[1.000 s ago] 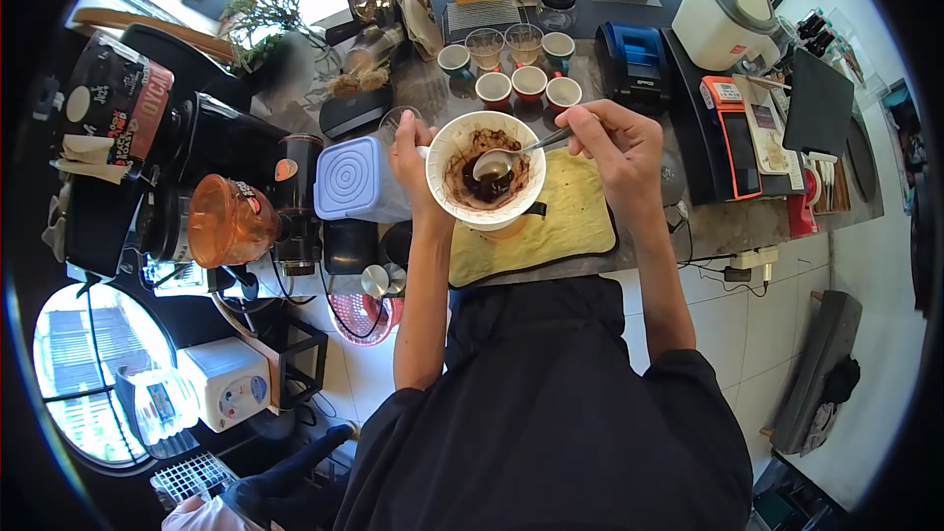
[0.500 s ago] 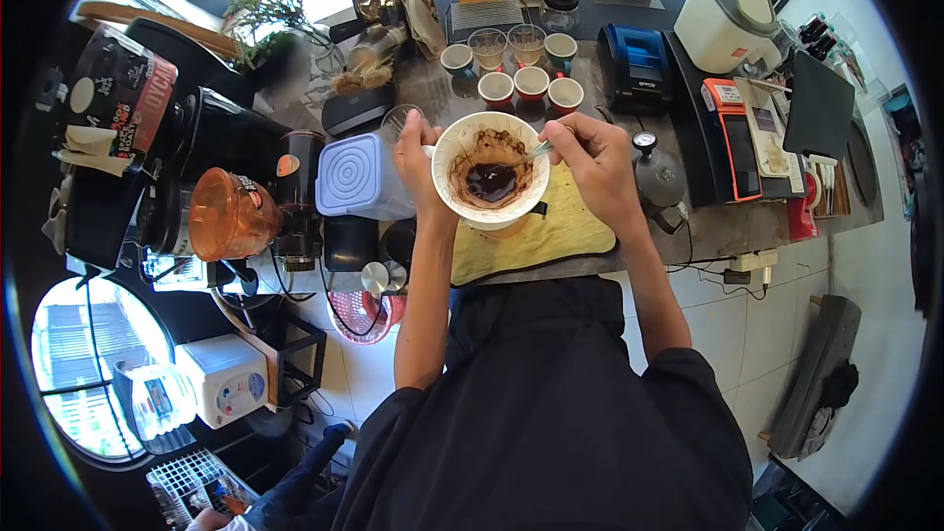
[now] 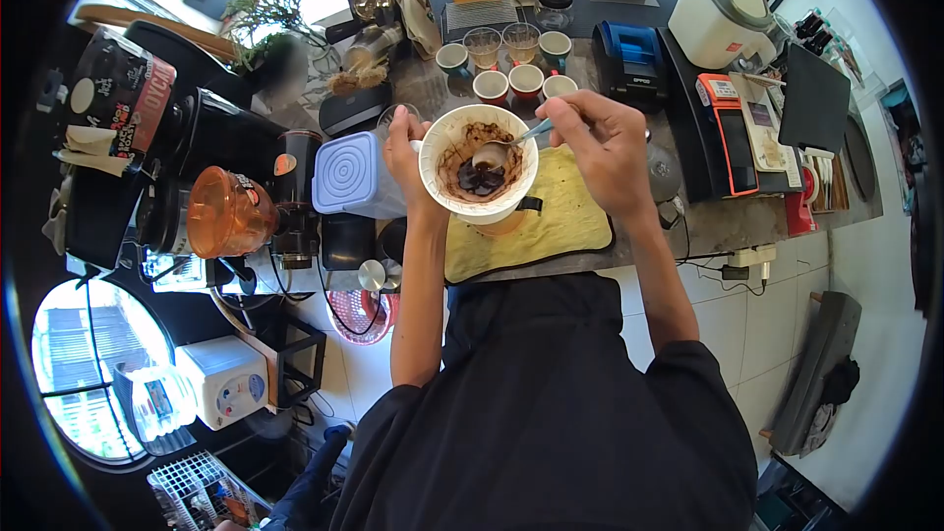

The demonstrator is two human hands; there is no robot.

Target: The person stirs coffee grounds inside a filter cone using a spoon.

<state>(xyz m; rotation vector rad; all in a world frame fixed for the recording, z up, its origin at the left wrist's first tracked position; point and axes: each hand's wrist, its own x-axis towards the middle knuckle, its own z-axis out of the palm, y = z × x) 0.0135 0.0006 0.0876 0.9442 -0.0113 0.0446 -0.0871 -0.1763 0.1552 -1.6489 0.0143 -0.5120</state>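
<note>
A white dripper (image 3: 500, 213) with a paper filter (image 3: 447, 146) sits tilted toward me on a glass server (image 3: 506, 227) with a black handle. Wet dark coffee grounds (image 3: 480, 179) lie in the filter, some smeared up its wall. My left hand (image 3: 403, 162) is closed at the dripper's left side, around its handle. In my right hand (image 3: 605, 143), the thumb and fingers pinch a metal spoon (image 3: 513, 141), whose bowl is inside the filter above the grounds. Beneath the server is a yellow towel (image 3: 575, 231).
Red cups (image 3: 526, 81), teal cups (image 3: 453, 60) and two glasses (image 3: 483, 46) stand behind the dripper. A lidded container (image 3: 349, 174) is close on the left. To the right are a kettle (image 3: 663, 172), a blue-black printer (image 3: 631, 59) and a card terminal (image 3: 737, 143).
The spoon's bowl has come up into sight above the grounds. My right hand has turned and shifted slightly right. The dripper appears a little further left, with my left hand still on it.
</note>
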